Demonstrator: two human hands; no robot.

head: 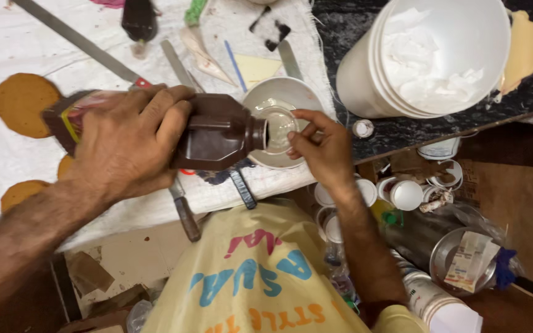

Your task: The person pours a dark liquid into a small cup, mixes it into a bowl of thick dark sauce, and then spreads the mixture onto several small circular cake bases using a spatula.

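1. In the head view, the left hand [128, 145] is wrapped tight around a brown plastic bottle [208, 132]. The bottle lies on its side.
2. The open mouth of the bottle points at a small white bowl [277, 98]. The mouth sits just over the middle of the bowl.
3. The right hand [322, 148] is at the right edge of the bowl. Its fingers [300, 117] pinch the rim and hold the bowl.
4. The bowl sits on a white cloth [7, 43] that covers the surface. It looks like there is a thin wet shine in the bowl, but it is hard to tell.
5. Round brown cookies [24, 103] lie on the cloth at the left, well apart from the bowl.
6. A long flat metal knife [75, 40] lies on the cloth behind the left hand. More knives and tools lie near the bowl.
7. A stack of big white buckets [430, 55] stands at the right on a dark slab [353, 24].
8. Small white cups [405, 194] sit lower down, to the right of the right arm.
9. A yellow apron [254, 271] with coloured letters fills the bottom middle.
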